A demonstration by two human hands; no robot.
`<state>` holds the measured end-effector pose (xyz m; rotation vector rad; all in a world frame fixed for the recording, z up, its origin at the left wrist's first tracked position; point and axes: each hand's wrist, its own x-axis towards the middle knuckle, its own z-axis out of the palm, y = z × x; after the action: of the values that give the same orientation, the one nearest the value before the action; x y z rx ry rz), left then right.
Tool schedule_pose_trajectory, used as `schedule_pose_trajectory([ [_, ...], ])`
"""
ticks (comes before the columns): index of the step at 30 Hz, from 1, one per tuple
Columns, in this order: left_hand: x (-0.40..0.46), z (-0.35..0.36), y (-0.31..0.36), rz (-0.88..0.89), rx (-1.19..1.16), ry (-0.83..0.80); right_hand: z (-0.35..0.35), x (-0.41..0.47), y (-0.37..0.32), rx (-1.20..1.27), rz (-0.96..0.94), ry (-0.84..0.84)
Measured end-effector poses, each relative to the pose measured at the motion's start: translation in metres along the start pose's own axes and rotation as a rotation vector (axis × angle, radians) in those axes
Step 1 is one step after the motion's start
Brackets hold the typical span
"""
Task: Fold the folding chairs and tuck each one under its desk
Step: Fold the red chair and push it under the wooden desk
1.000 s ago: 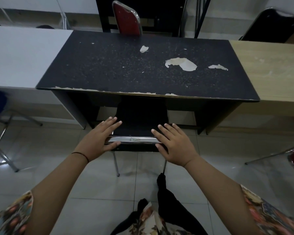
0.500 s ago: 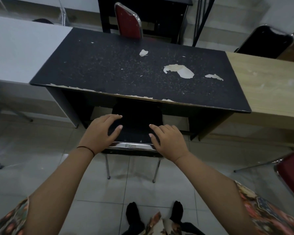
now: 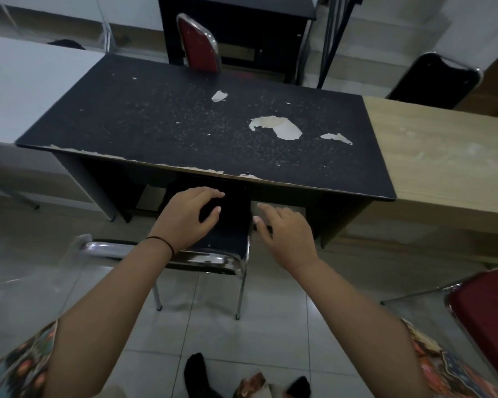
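Beyond the left grip (image 3: 184, 218), the desk (image 3: 184, 119) has a matt black laminate top, speckled and peeling to pale board in patches. Under that grip, the chair (image 3: 230, 225) shows black cloth padding and a glossy chrome frame. Below both grips, the floor (image 3: 270, 326) is smooth, shiny pale tile.

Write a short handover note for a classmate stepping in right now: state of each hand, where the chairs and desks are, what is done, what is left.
Left hand: open, palm resting on the black chair.
Right hand: open, beside the chair's right edge; contact unclear.
The chair stands partly under the black desk, its chrome back rail and rear legs still outside.
Done: chair started under this desk. Whether it is folded cannot be told.
Left: push it fully in, then handle the red chair at the right, and likely the red-backed chair and black-backed chair beyond the desks.
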<state>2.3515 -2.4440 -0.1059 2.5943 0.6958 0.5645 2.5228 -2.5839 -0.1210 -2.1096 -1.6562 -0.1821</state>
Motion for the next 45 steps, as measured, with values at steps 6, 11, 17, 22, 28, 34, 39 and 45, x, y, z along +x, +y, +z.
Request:
schedule_pose_trajectory([
  [6,0.061,0.060,0.095,0.069,-0.012,0.004,-0.055,-0.035,0.101,-0.003,0.074,0.011],
  [11,0.115,0.126,0.193,0.145,-0.073,-0.064,-0.106,-0.081,0.200,-0.047,0.219,0.056],
  [17,0.172,0.203,0.303,0.246,-0.103,-0.206,-0.169,-0.145,0.300,-0.036,0.520,-0.014],
  [22,0.224,0.269,0.395,0.397,-0.089,-0.409,-0.216,-0.195,0.372,0.008,0.825,-0.059],
  [28,0.285,0.348,0.484,0.585,-0.100,-0.476,-0.255,-0.236,0.444,-0.036,1.049,0.013],
  [34,0.340,0.415,0.582,0.823,-0.117,-0.479,-0.296,-0.262,0.518,-0.225,1.167,0.086],
  [39,0.360,0.467,0.650,0.985,-0.129,-0.536,-0.322,-0.291,0.566,-0.387,1.218,0.103],
  [45,0.360,0.525,0.714,1.022,-0.114,-0.578,-0.348,-0.343,0.619,-0.421,1.307,0.036],
])
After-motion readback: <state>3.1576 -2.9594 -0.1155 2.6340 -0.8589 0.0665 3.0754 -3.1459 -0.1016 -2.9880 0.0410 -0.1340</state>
